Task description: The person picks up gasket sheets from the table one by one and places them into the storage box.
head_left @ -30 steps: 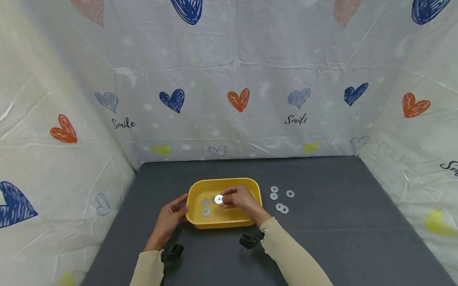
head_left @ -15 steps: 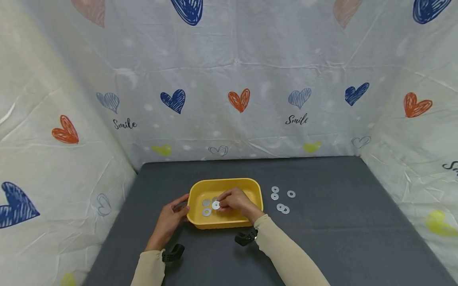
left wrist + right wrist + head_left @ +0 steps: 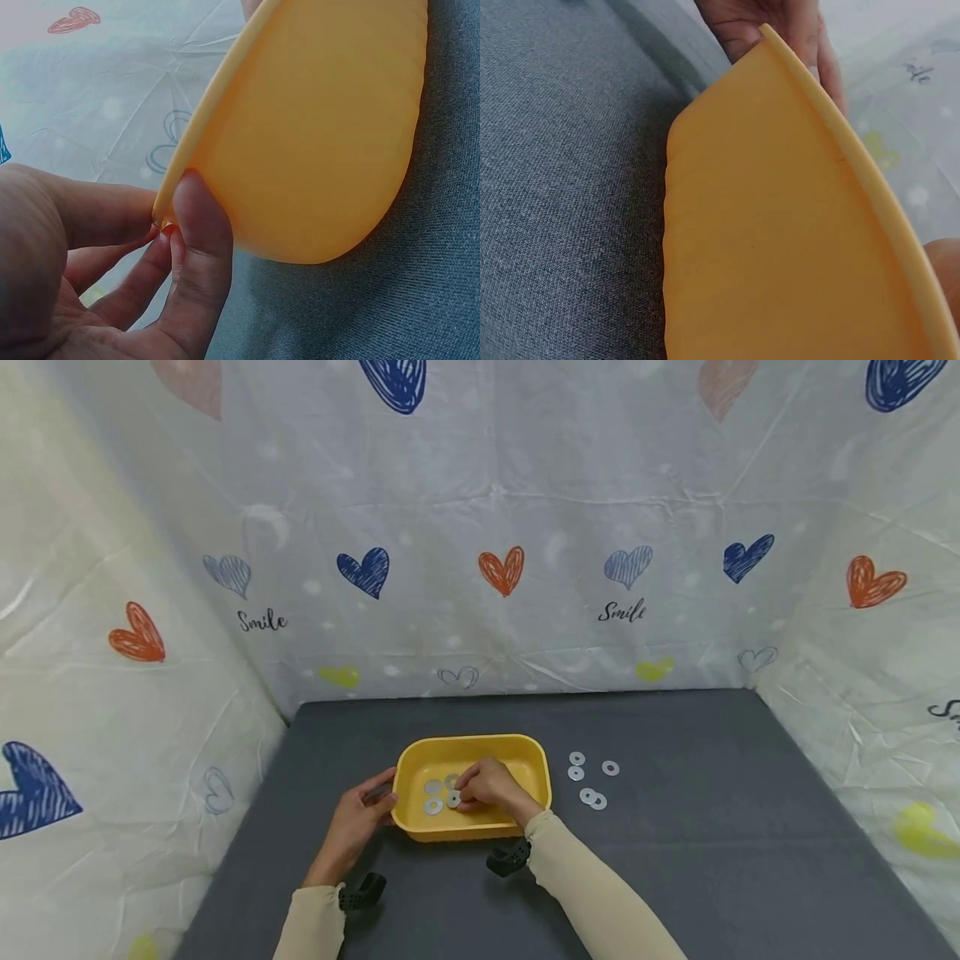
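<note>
A yellow plastic tray (image 3: 532, 752) stands on the dark table. My left hand (image 3: 355, 821) pinches its left end; in the left wrist view the thumb (image 3: 202, 214) lies against the outer wall, with fingers at the rim. Over the tray's inside, my right hand (image 3: 492, 783) pinches a flat metal washer (image 3: 453, 799) at its right edge, low over the tray floor. Close around that washer lie other washers: one at the back (image 3: 451, 780), partly covered by the fingers, and two to the left, a rear washer (image 3: 432, 787) and a front washer (image 3: 433, 807).
Right of the tray, several loose washers lie on the table (image 3: 675, 860). One washer (image 3: 611, 768) sits apart, and two overlap, the front one a washer (image 3: 599, 802). A heart-printed sheet (image 3: 555, 610) hangs behind and at both sides. Both wrists wear black bands.
My right hand has moved slightly toward me and lower inside the tray, bringing its washer down near the floor. The left hand keeps its hold on the tray's end.
</note>
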Demonstrator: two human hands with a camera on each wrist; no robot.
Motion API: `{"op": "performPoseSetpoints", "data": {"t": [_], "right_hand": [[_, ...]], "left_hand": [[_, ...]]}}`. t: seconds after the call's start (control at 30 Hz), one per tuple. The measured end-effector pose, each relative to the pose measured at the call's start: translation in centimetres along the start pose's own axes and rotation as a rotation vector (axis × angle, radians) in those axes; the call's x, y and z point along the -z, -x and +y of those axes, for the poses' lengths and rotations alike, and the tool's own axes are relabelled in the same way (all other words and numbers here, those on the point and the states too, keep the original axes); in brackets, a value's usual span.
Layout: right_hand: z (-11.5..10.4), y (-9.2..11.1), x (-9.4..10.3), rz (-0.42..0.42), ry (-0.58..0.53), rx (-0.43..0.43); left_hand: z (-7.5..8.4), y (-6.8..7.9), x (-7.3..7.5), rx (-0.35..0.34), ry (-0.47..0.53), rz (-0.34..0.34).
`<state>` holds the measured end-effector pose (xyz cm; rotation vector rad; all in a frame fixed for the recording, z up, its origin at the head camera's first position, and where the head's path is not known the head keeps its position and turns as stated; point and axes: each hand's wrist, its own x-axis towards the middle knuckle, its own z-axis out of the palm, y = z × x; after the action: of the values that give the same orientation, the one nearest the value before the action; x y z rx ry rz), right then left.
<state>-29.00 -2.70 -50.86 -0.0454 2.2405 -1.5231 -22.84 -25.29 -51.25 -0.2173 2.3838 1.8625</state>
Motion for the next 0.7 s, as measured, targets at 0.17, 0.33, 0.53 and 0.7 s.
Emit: {"op": "performPoseSetpoints", "data": {"t": [0.17, 0.33, 0.53, 0.7], "right_hand": [[-0.1, 0.4, -0.1, -0.003, 0.038, 0.015], [0.0, 0.5, 0.1, 0.007, 0.071, 0.036], [0.1, 0.9, 0.6, 0.017, 0.127, 0.106], [-0.5, 1.6, 1.1, 0.014, 0.075, 0.122]], "left_hand": [[-0.1, 0.2, 0.1, -0.008, -0.004, -0.006], [0.1, 0.0, 0.0, -0.001, -0.007, -0.003], [0.2, 0.3, 0.0, 0.004, 0.01, -0.006], [0.1, 0.3, 0.0, 0.004, 0.011, 0.003]]}}
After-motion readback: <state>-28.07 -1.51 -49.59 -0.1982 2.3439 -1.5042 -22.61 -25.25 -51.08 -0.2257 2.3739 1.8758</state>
